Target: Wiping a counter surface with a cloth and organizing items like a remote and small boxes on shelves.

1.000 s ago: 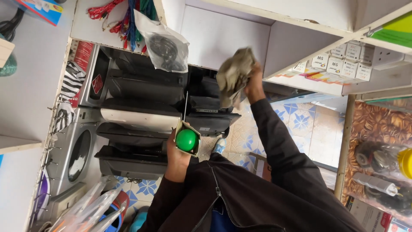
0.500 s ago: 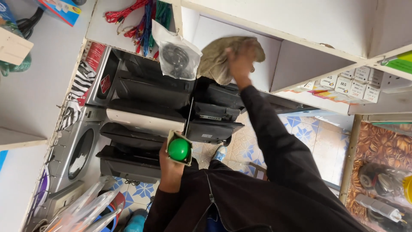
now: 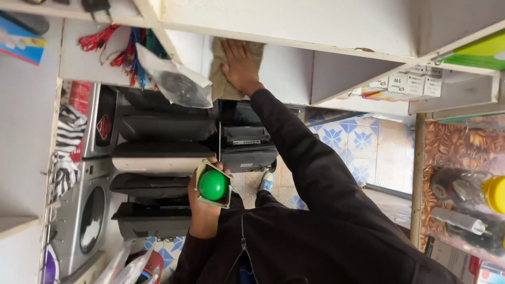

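Right hand [image 3: 239,66] lies flat, fingers spread, palm pressing a tan cloth [image 3: 223,73] against the white back wall of the shelf [image 3: 336,26] compartment, near that compartment's left divider edge; grip is not a pinch, just an open palm bearing on the fabric; left hand [image 3: 202,208] is lower down, close to the body, fingers wrapped round a small open box [image 3: 210,185] with a green ball-shaped thing [image 3: 213,185] sitting in its mouth; grip there is closed round the box from behind and below; judgement on doing the wipe well: keep the palm flat and the cloth bunched fully under it so no bare fingers drag on the panel, work strokes toward the compartment corners and along the shelf edge where dust would sit, keep the sleeve off the hanging plastic bag [image 3: 176,81] just left of the cloth; hold the box level so the green thing does not roll out while the other arm reaches; orientation: cloth is crumpled, long axis runs roughly up-down in the view, along the fingers, lower end trailing past the wrist toward the stacked black printers [image 3: 163,126]; fingers point to the picture's top edge; box opening faces the camera, its long axis tilted slightly off vertical; boxed stock sits in the next compartment to the right, well apart.
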